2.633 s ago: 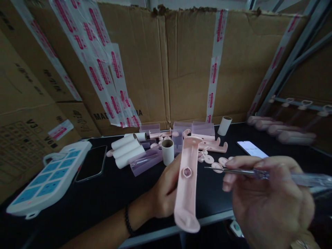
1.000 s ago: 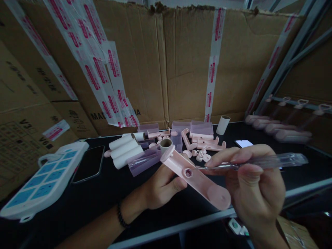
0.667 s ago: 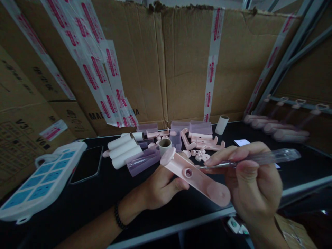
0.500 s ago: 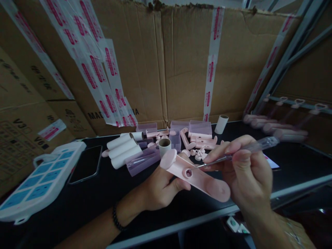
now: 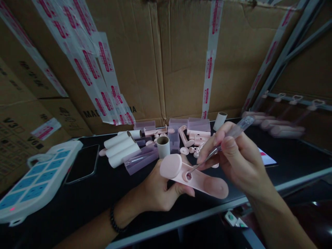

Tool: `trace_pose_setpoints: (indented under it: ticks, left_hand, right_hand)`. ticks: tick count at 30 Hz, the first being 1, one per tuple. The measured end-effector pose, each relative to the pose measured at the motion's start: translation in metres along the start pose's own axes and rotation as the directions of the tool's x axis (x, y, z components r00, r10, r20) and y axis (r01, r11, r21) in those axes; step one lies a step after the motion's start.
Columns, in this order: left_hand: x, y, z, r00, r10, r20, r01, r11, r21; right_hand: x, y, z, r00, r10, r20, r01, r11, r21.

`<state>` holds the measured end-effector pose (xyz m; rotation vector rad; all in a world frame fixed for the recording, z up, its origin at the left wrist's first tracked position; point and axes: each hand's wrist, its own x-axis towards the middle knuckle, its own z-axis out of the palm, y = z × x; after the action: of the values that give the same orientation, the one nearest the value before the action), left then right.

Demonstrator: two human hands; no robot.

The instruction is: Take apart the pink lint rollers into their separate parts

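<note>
My left hand [image 5: 162,193] is closed around a pink plastic holder [image 5: 201,181] with rounded ends and a round hole near its middle. Between the fingers of my right hand [image 5: 233,152] is a screwdriver [image 5: 237,128] with a clear handle and a thin metal shaft. Its tip meets the edge of the hole; whether it goes inside I cannot tell. Just behind the holder stands an upright cardboard tube [image 5: 163,149]. Several small pink parts [image 5: 184,150] lie on the black table behind my hands.
White rolls [image 5: 121,154] and a translucent purple box [image 5: 140,160] lie left of centre. Farther left are a phone [image 5: 82,164] and a power strip [image 5: 38,180]. A cardboard wall [image 5: 181,69] closes off the back. Pink rollers [image 5: 286,130] hang at the right.
The screwdriver has become steeper, its handle shifting left and up, and its tip has moved left to the hole. The pink holder has turned slightly in my left hand.
</note>
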<state>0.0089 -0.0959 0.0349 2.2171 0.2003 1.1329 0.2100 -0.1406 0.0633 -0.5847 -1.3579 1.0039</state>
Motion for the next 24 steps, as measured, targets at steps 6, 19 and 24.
trace_pose_setpoints:
  ticks: [6, 19, 24]
  left_hand:
    - [-0.006, -0.003, 0.003, 1.0, 0.014, -0.021, -0.011, 0.992, 0.125]
    - [-0.009, -0.006, 0.007, 0.997, 0.047, -0.057, -0.043, 0.997, 0.063]
    - [-0.007, -0.004, 0.007, 1.0, 0.0, -0.024, 0.001, 0.999, 0.04]
  right_hand:
    - [0.0, -0.003, 0.0, 1.0, -0.009, 0.03, 0.009, 0.999, -0.033]
    - [0.002, 0.006, 0.006, 0.998, 0.041, 0.051, -0.047, 0.991, 0.129]
    - [-0.005, 0.005, 0.005, 0.997, 0.062, 0.053, -0.065, 0.997, 0.04]
